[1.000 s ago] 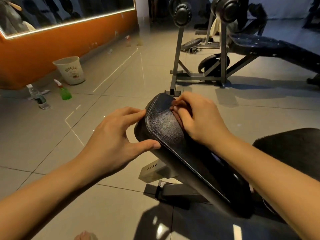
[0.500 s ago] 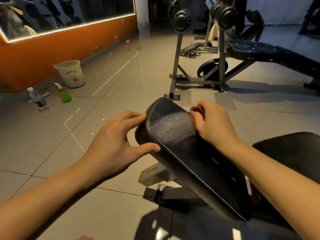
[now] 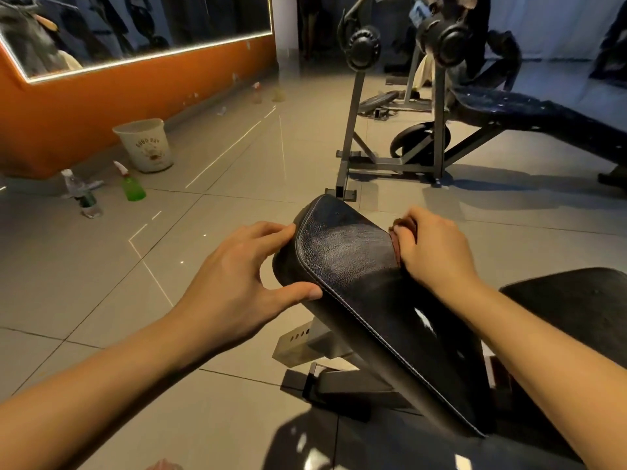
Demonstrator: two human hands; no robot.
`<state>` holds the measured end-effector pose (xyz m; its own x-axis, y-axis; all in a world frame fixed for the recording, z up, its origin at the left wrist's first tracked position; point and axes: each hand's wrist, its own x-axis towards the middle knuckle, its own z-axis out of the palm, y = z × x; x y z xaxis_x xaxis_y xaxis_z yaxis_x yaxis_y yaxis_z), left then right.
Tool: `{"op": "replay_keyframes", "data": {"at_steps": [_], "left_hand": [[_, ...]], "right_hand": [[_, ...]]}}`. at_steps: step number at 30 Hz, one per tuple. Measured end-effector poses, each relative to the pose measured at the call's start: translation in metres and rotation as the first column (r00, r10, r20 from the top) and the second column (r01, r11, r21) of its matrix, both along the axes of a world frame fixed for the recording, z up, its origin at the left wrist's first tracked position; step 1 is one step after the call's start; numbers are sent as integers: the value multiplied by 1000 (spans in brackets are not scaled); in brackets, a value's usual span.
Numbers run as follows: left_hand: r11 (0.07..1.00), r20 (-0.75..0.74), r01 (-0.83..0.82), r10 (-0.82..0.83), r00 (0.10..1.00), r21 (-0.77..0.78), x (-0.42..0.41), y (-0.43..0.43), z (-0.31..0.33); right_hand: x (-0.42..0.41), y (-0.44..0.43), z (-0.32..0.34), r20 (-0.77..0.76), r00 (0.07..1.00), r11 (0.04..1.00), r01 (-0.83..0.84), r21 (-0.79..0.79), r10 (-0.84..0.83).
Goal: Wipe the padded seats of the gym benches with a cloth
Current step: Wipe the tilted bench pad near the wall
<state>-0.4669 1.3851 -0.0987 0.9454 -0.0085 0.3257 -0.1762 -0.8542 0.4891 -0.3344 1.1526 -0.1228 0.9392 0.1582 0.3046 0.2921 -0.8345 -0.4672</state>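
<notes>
The padded seat (image 3: 346, 262) stands tilted right in front of the person, its rounded end raised and pointing away, over the tiled floor (image 3: 101, 283). Wiping it well probably calls for flat, overlapping strokes across the full width and over the stitched rim, with steady pressure and the pad braced so it does not rock. The cloth (image 3: 394, 244), a reddish-brown wad, sits at the seat's right edge, mostly hidden under the right hand (image 3: 431, 249), whose fingers are curled over it and press it to the pad. The left hand (image 3: 237, 276) clasps the pad's left side, thumb on the top by the seam and fingers reaching round the end.

The seat is black grained leatherette with pale stitching. A dull sheen near the raised end may be damp, though that is not certain.

A second dark pad (image 3: 570, 300) lies just beside it on the right. A green spray bottle (image 3: 130, 184) and a pale bucket (image 3: 144, 144) stand well apart by the orange wall.
</notes>
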Motion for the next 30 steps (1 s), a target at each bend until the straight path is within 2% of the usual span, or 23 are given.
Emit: {"op": "replay_keyframes", "data": {"at_steps": [2, 4, 6, 8, 10, 12, 14, 15, 17, 20, 22, 23, 25, 27, 28, 30], "left_hand": [[1000, -3, -8, 8, 1000, 4, 1, 0, 1], [1000, 7, -8, 8, 1000, 13, 2, -1, 1], [1000, 13, -4, 4, 1000, 17, 2, -1, 1], [1000, 13, -11, 11, 1000, 13, 1, -1, 0], [1000, 19, -23, 23, 1000, -5, 1, 0, -2], [1000, 29, -17, 17, 999, -14, 1, 0, -4], [1000, 28, -13, 14, 1000, -22, 2, 1, -6], [999, 22, -15, 16, 1000, -29, 2, 1, -5], [1000, 22, -15, 15, 1000, -28, 2, 2, -5], [1000, 34, -12, 12, 999, -2, 3, 1, -3], [1000, 27, -22, 22, 999, -12, 2, -1, -3], [999, 22, -27, 28, 999, -22, 2, 0, -4], [999, 23, -29, 29, 999, -32, 1, 1, -5], [999, 27, -26, 27, 999, -40, 1, 2, -6], [999, 36, -22, 23, 999, -42, 1, 2, -6], [999, 45, -15, 17, 999, -48, 3, 2, -6]], "right_hand": [[-11, 9, 5, 18, 1000, 1000, -13, 6, 13], [-39, 32, 17, 118, 976, 978, -193, 84, 183], [-69, 50, 29, 212, 896, 898, -421, 126, 390], [-76, 53, 30, 250, 842, 854, -512, 90, 478], [-56, 40, 20, 246, 887, 904, -420, 78, 391], [-22, 15, 7, 144, 969, 979, -205, 27, 199], [-3, -6, -4, 16, 1000, 999, -17, -42, 18], [-3, -8, -6, 8, 1000, 998, 15, -53, -15], [-20, 5, -2, 65, 997, 999, -39, -6, 40], [-65, 40, 18, 210, 924, 932, -346, 106, 319], [-78, 48, 23, 247, 859, 872, -482, 92, 448], [-73, 46, 21, 257, 852, 869, -489, 79, 456], [-46, 28, 9, 231, 909, 925, -373, 73, 348], [-14, 2, -3, 93, 986, 990, -143, 20, 140], [-3, -10, -9, 25, 999, 999, -47, -1, 47], [0, -15, -12, -6, 999, 999, 37, -11, -37]]}}
